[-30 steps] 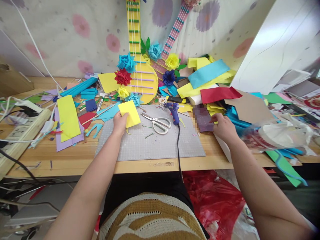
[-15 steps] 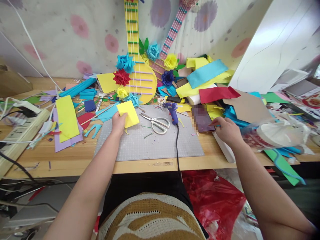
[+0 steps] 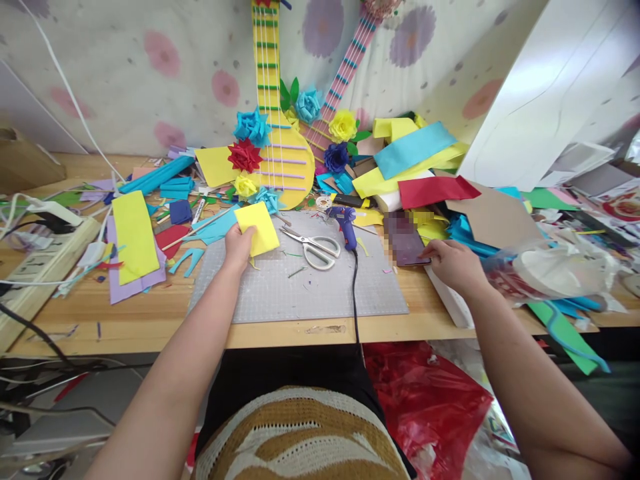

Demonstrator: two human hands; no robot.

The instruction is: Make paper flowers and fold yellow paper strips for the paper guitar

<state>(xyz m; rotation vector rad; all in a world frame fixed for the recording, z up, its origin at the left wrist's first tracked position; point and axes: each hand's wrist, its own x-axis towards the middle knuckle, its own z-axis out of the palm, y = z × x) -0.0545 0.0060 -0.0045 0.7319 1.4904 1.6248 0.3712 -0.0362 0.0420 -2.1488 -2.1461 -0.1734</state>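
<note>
My left hand (image 3: 239,245) is closed on a yellow foam sheet (image 3: 259,227), holding it by its near corner over the far left of the grey cutting mat (image 3: 300,287). My right hand (image 3: 453,263) rests at the mat's right, fingers curled, with a fingertip on the near edge of a dark phone (image 3: 406,240). White-handled scissors (image 3: 315,245) and a blue glue gun (image 3: 345,223) lie on the mat between the hands, the gun's black cord (image 3: 355,293) running off the table's front edge.
A paper guitar (image 3: 280,147) with paper flowers leans on the back wall. Coloured foam sheets and scraps (image 3: 415,167) pile at the back right, yellow and purple sheets (image 3: 131,243) lie left. A power strip (image 3: 35,267) sits far left, a clear plastic bag (image 3: 560,267) right.
My right hand has slid slightly toward me and left, from the phone's far right side to its near edge. The left hand and yellow sheet have stayed put.
</note>
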